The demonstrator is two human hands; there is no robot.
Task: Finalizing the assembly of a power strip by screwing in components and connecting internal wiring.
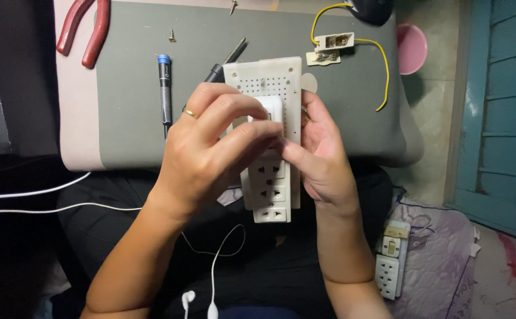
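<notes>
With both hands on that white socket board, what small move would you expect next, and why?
Probably pressing the small white switch module fully into the perforated board. The left hand and right hand pinch it from both sides above the socket row, and it looks slightly raised rather than flush. The screwdriver and a loose screw lie untouched on the grey mat.

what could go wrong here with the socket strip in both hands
The left hand and right hand hold the socket strip above the lap, so a freed switch piece may drop out of sight. The loose screw near the mat's edge could roll off.
</notes>
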